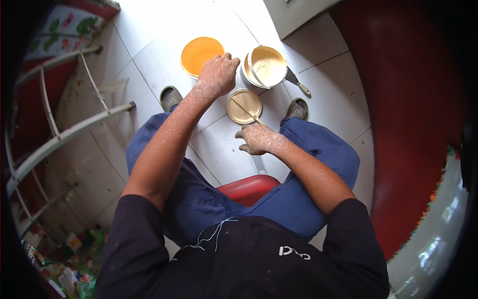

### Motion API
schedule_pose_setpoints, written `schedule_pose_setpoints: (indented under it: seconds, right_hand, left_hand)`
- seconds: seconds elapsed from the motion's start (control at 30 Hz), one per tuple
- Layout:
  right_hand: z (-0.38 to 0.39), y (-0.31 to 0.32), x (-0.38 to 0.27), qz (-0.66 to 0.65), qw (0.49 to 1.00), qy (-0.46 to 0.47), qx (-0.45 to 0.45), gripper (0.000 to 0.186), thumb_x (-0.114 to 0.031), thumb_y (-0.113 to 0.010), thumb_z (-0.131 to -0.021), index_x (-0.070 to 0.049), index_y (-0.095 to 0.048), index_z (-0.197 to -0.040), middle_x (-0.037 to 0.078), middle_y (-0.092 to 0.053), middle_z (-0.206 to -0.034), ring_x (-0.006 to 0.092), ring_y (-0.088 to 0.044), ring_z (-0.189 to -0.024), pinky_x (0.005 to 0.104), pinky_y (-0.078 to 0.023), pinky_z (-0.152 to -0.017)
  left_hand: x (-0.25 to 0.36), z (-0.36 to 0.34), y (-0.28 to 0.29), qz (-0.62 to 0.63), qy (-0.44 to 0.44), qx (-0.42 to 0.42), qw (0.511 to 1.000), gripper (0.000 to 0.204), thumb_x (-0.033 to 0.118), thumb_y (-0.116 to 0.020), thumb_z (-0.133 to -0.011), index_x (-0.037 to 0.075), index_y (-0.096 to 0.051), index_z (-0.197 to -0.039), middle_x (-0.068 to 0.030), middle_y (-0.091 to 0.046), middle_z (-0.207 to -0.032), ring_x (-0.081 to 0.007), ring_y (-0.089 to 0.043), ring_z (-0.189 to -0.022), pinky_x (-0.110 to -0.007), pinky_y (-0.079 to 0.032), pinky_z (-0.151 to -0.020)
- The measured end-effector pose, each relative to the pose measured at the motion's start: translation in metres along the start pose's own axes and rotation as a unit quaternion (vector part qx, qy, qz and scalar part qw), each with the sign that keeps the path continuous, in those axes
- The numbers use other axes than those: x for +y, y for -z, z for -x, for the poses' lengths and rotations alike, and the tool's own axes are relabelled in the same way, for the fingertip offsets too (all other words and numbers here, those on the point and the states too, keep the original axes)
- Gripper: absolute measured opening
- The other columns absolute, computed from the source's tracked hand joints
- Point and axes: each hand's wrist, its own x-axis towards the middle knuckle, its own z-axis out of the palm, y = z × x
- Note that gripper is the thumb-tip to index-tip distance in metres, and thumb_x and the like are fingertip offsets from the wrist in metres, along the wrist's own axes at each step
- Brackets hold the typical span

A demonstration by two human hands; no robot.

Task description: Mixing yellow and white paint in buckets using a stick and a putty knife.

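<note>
My left hand (pixel 218 74) is closed, back upward, beside the right rim of an orange-yellow bucket (pixel 198 54); whatever its curled fingers hold is hidden. To its right stands a white bucket (pixel 269 66) with a wire handle and a thick cream-coloured paste inside. On the floor nearer me lies a round beige lid (pixel 239 113), with a flat wooden stick (pixel 245 105) across it. Just below the lid hovers my right hand (pixel 259 139), fingers apart and nothing seen in them. The stick's near end reaches close to that hand. Pale specks cover both hands and forearms.
A broad scraper (pixel 298 83) with a light handle rests against the white bucket's right side. At left is a white metal rack (pixel 74 137). A red seat edge (pixel 251 188) shows between my legs. A pale panel (pixel 298 15) stands at the top, and a red surface (pixel 408 124) at right.
</note>
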Motion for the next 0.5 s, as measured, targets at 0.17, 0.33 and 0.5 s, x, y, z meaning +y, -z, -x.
schedule_pose_setpoints:
  seconds: [0.17,0.33,0.5]
  right_hand:
    - [0.017,-0.014,0.039,0.016,0.996,-0.086,0.007,0.032,-0.022,-0.062,-0.078,-0.006,-0.064,-0.106,0.014,-0.065,-0.105,0.0272,-0.062,-0.100,0.0413,-0.051,-0.082]
    - [0.029,0.010,0.057,-0.041,0.994,-0.089,0.048,0.035,-0.027,-0.061,-0.080,-0.005,-0.061,-0.108,0.016,-0.062,-0.107,0.0302,-0.060,-0.101,0.0418,-0.050,-0.084]
    - [0.046,0.012,0.067,-0.089,0.990,-0.080,0.074,0.033,-0.023,-0.060,-0.080,-0.005,-0.061,-0.108,0.015,-0.063,-0.106,0.0294,-0.061,-0.101,0.0416,-0.050,-0.084]
  left_hand:
    - [0.029,-0.045,-0.068,-0.085,-0.150,0.091,0.981,0.049,0.002,-0.053,-0.075,0.009,-0.049,-0.123,-0.0148,-0.046,-0.126,-0.0283,-0.042,-0.122,-0.039,-0.038,-0.098]
    - [0.019,-0.083,-0.095,-0.269,-0.212,-0.059,0.938,0.028,0.013,-0.051,-0.082,0.010,-0.060,-0.109,-0.0106,-0.048,-0.127,-0.0260,-0.033,-0.130,-0.044,-0.023,-0.109]
    - [0.046,-0.118,-0.067,-0.266,-0.223,-0.187,0.919,0.018,0.018,-0.057,-0.074,0.008,-0.068,-0.083,-0.0117,-0.066,-0.087,-0.0257,-0.061,-0.097,-0.042,-0.034,-0.101]
